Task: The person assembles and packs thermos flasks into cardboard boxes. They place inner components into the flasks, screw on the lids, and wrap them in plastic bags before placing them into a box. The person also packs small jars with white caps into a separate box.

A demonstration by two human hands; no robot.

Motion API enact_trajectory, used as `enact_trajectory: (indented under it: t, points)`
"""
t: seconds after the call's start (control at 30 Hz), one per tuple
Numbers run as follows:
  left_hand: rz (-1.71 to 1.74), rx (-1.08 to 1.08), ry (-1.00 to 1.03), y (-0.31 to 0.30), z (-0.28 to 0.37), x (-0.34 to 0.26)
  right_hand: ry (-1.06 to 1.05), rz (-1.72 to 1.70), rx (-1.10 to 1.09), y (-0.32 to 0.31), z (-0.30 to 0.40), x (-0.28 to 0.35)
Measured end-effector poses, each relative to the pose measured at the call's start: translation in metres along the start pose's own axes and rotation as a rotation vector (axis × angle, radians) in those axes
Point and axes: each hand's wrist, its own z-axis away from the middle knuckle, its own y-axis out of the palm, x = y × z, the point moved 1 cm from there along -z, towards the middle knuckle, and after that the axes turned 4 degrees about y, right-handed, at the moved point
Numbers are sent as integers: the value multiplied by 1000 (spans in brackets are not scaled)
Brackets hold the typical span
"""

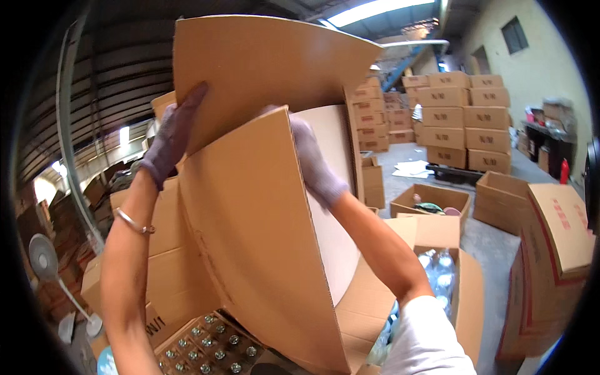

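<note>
A large brown cardboard carton with raised panels stands upright before me. My left hand, in a grey-purple knit glove, grips the left edge of the upper cardboard panel. My right hand, gloved alike, holds the top corner of the nearer panel; its fingertips are partly hidden behind that edge. A pale inner face shows to the right of the hand. Below, a divided carton holds several clear-topped bottles, partly covered by the cardboard and my left forearm.
At the right, an open carton contains clear plastic bottles. Beyond it lie more open boxes. Stacked sealed cartons rest on a pallet. A folded carton leans at far right; a white fan stands left.
</note>
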Motion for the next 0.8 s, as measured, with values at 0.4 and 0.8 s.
enact_trajectory:
  t: [0.4,0.8]
  points:
    - [-563,211,-139,42,-15,40,518,291,333,-291,48,13]
    - [-455,604,43,288,205,216,1232,467,-554,-515,415,193]
